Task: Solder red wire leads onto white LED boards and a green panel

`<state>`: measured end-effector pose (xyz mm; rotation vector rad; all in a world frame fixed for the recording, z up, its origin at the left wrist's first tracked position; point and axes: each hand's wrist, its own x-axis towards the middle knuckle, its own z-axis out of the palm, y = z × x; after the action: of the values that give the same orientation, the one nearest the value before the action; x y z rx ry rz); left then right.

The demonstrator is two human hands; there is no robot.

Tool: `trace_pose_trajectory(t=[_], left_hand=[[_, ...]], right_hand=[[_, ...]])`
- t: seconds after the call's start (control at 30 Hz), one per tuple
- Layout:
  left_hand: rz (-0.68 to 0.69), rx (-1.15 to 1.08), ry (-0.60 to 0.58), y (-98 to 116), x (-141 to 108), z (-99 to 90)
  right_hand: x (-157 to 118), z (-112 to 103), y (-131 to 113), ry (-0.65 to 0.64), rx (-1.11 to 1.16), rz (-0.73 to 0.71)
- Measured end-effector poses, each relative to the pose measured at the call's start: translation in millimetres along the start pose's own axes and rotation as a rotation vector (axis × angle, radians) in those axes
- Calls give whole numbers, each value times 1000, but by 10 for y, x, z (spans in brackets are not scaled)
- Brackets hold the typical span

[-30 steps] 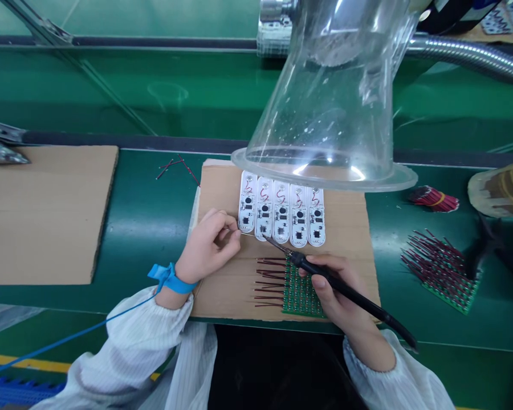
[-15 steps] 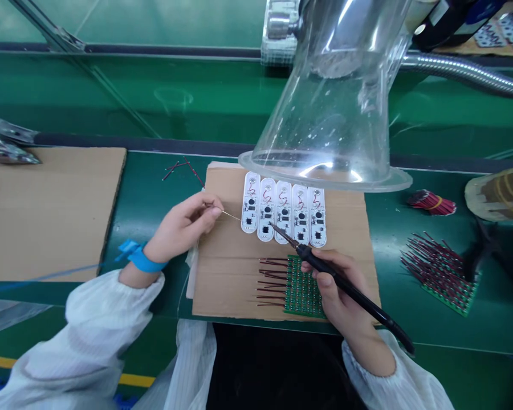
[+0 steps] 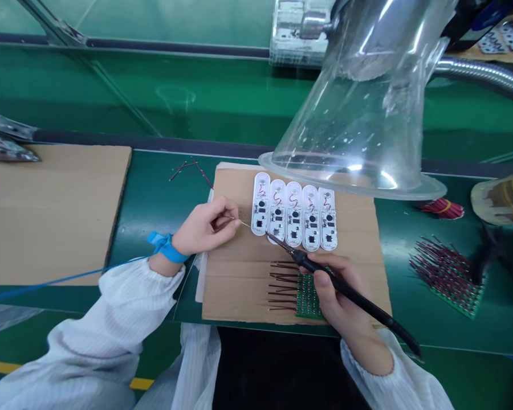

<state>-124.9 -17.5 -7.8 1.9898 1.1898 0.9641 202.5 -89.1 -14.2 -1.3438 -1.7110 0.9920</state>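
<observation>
My left hand (image 3: 211,225) pinches a thin strand of solder wire (image 3: 244,224), whose free end reaches toward the leftmost white circuit board (image 3: 260,205). In my right hand (image 3: 337,290) is a black soldering iron (image 3: 346,285), gripped like a pen. Its tip is at the lower end of the two leftmost boards; whether it touches one I cannot tell. Several white boards stand in a row, each with a dark chip and a short red wire. Below them a green circuit board panel (image 3: 308,296) with dark red wires lies partly under my right hand.
A clear fume hood (image 3: 359,131) hangs over the boards' far ends. Cardboard (image 3: 239,285) lies beneath the work. To the right are a wired green panel (image 3: 451,276), a bundle of red wires (image 3: 443,208) and a tape-wrapped container (image 3: 502,196). A blue cord (image 3: 64,280) trails from my left wrist.
The whole view has shifted, so most things sit farther right. The iron's tip has moved left and down across the boards, toward the leftmost one. Both hands keep their holds.
</observation>
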Motion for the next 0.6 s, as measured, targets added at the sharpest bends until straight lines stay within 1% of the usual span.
trace_pose_trajectory(t=[0.13,0.33,0.6], left_hand=[[-11,1,-9,9,18,6],[-35,30,-21,27,15,18],[-32,41,-49,66,36,14]], right_hand=[[33,7,-41,-9,-36,4],[57,25,-30,-12,-72,6],[48,2,-21,-17,0,24]])
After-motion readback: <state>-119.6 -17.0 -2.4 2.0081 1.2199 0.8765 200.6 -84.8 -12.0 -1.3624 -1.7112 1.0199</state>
